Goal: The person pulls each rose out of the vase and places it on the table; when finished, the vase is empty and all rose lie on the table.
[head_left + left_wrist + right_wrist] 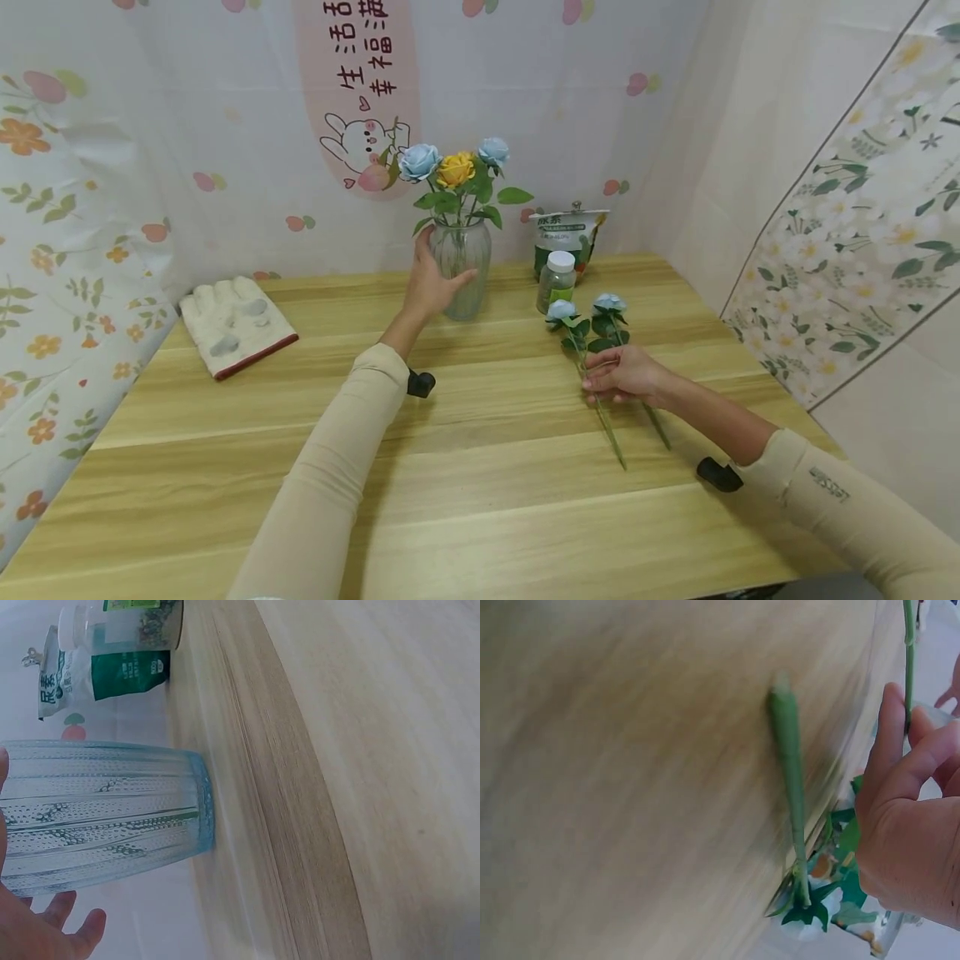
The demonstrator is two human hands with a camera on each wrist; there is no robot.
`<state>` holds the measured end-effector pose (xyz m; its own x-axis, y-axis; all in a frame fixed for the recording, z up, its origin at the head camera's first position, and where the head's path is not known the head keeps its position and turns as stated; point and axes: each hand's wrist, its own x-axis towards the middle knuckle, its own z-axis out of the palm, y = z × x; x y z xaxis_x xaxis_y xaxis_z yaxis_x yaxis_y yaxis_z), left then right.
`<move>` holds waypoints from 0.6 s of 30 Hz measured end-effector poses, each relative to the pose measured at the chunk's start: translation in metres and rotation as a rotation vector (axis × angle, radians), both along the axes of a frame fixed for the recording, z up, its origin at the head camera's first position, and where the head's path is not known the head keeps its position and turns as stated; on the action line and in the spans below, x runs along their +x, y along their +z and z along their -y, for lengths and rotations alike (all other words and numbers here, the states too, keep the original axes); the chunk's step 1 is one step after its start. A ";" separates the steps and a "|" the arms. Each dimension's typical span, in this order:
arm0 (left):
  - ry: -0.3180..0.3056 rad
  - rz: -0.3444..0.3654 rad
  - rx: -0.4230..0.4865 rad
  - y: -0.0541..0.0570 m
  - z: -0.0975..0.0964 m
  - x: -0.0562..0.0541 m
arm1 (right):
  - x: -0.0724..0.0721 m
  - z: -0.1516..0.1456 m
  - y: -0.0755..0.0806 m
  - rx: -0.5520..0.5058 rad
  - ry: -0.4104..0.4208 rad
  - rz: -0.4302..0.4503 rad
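Note:
My left hand [433,287] is around the left side of a clear ribbed glass vase [472,283], thumb across its front. Blue roses [418,162] and a yellow rose [456,169] stand in the vase with a pinkish bud. In the left wrist view, the vase [112,814] stands on the table, with some fingertips [90,930] beside it. On the right, my right hand [626,375] pinches the green stem [909,667] of a light-blue rose [561,311]. A second light-blue rose [609,303] lies just beyond, its stem [787,750] on the table, partly hidden by the hand.
Behind the roses stand a white-capped jar [557,283] and a clipped green-and-white bag [570,233]. A white work glove [236,325] lies at the back left of the wooden table [480,500]. Patterned cloth [225,125] hangs along the back.

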<state>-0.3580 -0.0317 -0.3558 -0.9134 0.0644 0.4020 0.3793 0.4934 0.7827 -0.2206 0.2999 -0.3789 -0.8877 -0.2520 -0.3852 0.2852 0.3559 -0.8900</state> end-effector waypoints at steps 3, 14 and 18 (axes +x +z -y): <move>0.002 0.006 -0.004 0.000 0.002 0.001 | -0.001 0.000 -0.002 0.005 0.004 0.001; 0.000 0.034 -0.020 0.002 0.002 0.001 | -0.005 -0.002 -0.005 -0.015 0.005 0.030; -0.006 0.042 -0.017 0.003 0.002 0.001 | -0.005 -0.003 -0.006 -0.036 -0.002 0.029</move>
<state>-0.3572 -0.0337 -0.3533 -0.9289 0.0766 0.3623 0.3496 0.5043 0.7896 -0.2254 0.3027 -0.3849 -0.8769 -0.2647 -0.4013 0.3115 0.3228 -0.8937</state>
